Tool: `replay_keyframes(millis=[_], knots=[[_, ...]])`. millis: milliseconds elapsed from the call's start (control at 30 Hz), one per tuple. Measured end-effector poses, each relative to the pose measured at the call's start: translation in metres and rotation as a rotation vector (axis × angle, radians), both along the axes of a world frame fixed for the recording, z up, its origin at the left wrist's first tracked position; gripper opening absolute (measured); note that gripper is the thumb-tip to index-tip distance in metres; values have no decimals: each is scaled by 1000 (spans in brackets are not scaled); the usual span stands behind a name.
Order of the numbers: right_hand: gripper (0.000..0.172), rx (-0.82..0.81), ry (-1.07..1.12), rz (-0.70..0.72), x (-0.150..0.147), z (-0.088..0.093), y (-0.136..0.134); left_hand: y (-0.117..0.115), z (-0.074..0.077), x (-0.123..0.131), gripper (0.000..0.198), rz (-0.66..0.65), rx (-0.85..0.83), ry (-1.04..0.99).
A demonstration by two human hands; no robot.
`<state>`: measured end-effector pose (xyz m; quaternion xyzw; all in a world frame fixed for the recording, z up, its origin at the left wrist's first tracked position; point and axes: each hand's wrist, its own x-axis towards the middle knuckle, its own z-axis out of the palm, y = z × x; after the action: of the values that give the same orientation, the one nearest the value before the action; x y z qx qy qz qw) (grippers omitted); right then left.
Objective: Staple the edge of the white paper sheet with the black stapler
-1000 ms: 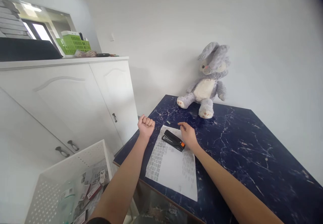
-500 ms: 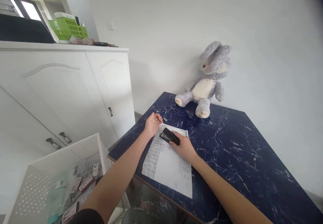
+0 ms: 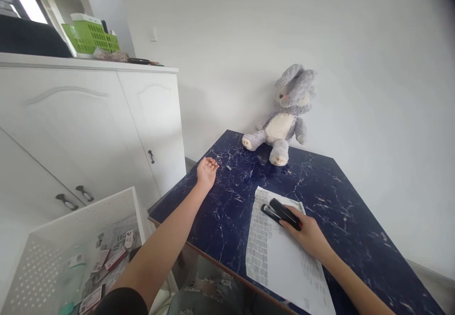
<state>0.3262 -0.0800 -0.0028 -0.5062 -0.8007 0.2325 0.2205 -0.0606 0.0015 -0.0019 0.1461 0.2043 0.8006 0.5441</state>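
My right hand [image 3: 305, 227] is wrapped round a black stapler [image 3: 284, 214], whose jaw points toward the upper left. Beneath the stapler lies a printed sheet of paper [image 3: 284, 263], with a grey brick-like pattern down its left side and small lines of text on the right. Whether it is one sheet or a few, I cannot tell. Palm up at the table's left part, my left hand [image 3: 207, 172] rests open with loosely bent fingers and nothing in it. Just right of its fingertips is a small greyish strip [image 3: 228, 167], too small to identify.
A plush rabbit [image 3: 282, 125] sits at the back of the dark blue marbled table [image 3: 220, 211]. At the lower left stands a white perforated bin [image 3: 39, 263] holding a bottle and small boxes. White cabinets [image 3: 88, 130] with a green basket [image 3: 90, 38] on top line the left.
The stapler and paper have moved right and closer to me with my right hand. My left hand has come away from the paper's corner, and the view has shifted slightly.
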Motion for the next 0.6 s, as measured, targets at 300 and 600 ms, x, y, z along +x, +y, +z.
replay_keyframes(millis=[300,600], knots=[[40,4,118,49,10,-21,22,-2,1,-7,28,65,-47,-45],[45,7,173,116,-26,0,35,-16,4,74,22,-216,-76,253]])
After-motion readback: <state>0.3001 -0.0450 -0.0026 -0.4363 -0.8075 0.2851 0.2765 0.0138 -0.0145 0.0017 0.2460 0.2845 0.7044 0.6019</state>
